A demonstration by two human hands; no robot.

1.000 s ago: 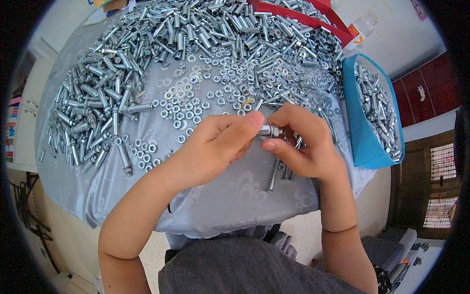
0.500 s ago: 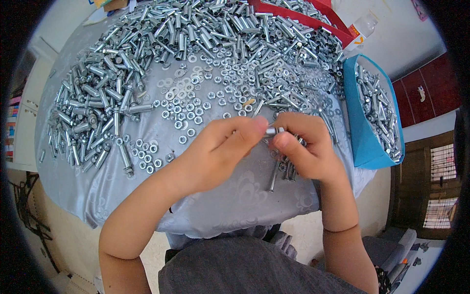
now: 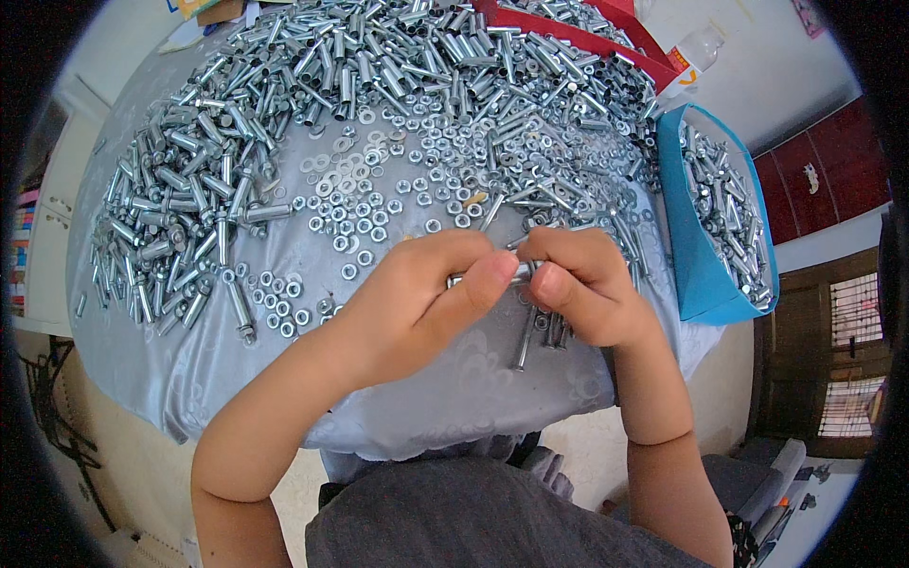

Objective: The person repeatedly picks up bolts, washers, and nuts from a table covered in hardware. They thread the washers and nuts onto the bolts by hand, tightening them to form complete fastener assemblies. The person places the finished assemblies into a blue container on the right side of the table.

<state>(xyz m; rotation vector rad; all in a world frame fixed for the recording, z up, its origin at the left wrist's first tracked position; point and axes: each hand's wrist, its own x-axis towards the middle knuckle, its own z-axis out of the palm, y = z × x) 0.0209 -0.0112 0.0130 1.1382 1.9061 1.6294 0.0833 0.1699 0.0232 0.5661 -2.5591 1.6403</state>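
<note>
A person's two bare hands meet over a table draped in pale grey cloth [image 3: 237, 379], working a small metal bolt [image 3: 519, 274] held between them just above the cloth at the near centre of the table. The left hand [image 3: 417, 303] pinches one end of the bolt between thumb and curled fingers; the right hand [image 3: 582, 284] closes its fingertips around the other end, so that only a short silver stretch shows between the two. Just beneath the right hand, a few loose bolts [image 3: 540, 331] lie on the cloth. Scattered nuts and washers [image 3: 369, 204] cover the middle of the table, and a dense heap of silver sleeves and bolts [image 3: 189, 218] curves along the left and far sides. At the right edge stands a blue bin [image 3: 696, 256] filled with more metal parts, and a red tray [image 3: 568, 28] sits at the far side
</note>
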